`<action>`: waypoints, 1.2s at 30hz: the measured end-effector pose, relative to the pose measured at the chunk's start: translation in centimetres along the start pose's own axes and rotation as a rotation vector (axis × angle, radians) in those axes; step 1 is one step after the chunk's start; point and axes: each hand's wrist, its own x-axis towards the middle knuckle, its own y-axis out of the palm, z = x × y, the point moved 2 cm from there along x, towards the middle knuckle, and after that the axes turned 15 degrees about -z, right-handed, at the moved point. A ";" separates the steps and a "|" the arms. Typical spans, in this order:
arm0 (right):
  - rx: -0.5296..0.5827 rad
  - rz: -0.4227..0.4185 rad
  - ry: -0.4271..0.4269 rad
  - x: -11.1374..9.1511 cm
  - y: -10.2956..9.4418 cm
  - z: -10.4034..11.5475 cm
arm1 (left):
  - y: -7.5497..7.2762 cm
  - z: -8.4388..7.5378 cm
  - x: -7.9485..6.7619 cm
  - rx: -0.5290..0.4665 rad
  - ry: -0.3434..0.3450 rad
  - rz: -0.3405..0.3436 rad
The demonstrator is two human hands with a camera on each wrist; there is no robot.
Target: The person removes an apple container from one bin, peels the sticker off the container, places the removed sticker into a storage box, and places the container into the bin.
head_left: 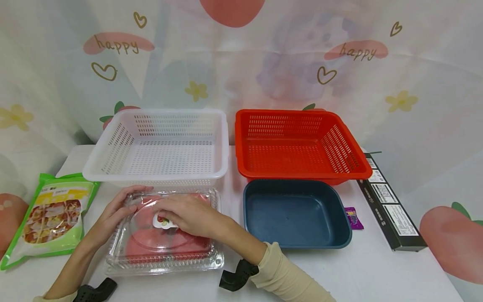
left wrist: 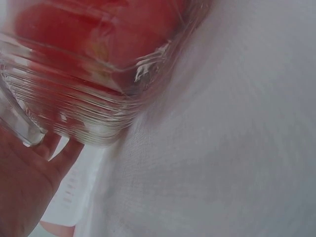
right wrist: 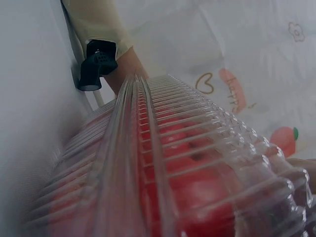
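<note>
A clear plastic clamshell box (head_left: pixel 166 264) with red, rounded contents (head_left: pixel 147 247) lies closed on the white table in the head view. My left hand (head_left: pixel 117 209) grips its far left corner, the thumb on the lid and the fingers along the far rim. In the left wrist view, fingers of the left hand (left wrist: pixel 37 173) reach behind the ribbed box wall (left wrist: pixel 74 106). Over the lid lies my right hand (head_left: pixel 190 216), its fingers pointing left and partly covering a white label (head_left: pixel 162 223). The ribbed side of the box (right wrist: pixel 163 163) fills the right wrist view.
Behind the box stands a white basket (head_left: pixel 222 172), with a red basket (head_left: pixel 241 167) to its right. A blue basin (head_left: pixel 298 247) sits in front of the red one. Nearby are a purple packet (head_left: pixel 353 218), a black box (head_left: pixel 392 209) and a green food bag (head_left: pixel 53 218).
</note>
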 end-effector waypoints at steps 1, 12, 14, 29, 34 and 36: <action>0.021 0.000 0.008 0.0 -0.1 0.0 | 0.0 0.0 0.0 0.002 -0.002 0.000; 0.235 -0.002 0.138 -0.3 -0.5 -0.2 | 0.0 0.0 0.0 0.025 0.008 -0.014; 0.254 0.003 0.137 -0.3 -0.6 -0.2 | 0.0 0.0 0.0 0.026 0.010 -0.015; 0.268 -0.038 0.088 -1.3 -1.7 -0.3 | 0.1 -0.2 0.2 0.025 0.013 -0.004; 0.296 -0.046 0.113 -2.4 -2.2 -0.5 | 0.0 -0.1 0.2 0.019 0.009 -0.003; 0.313 -0.060 0.124 -3.0 -2.6 -0.5 | 0.0 -0.1 0.1 0.014 0.003 -0.003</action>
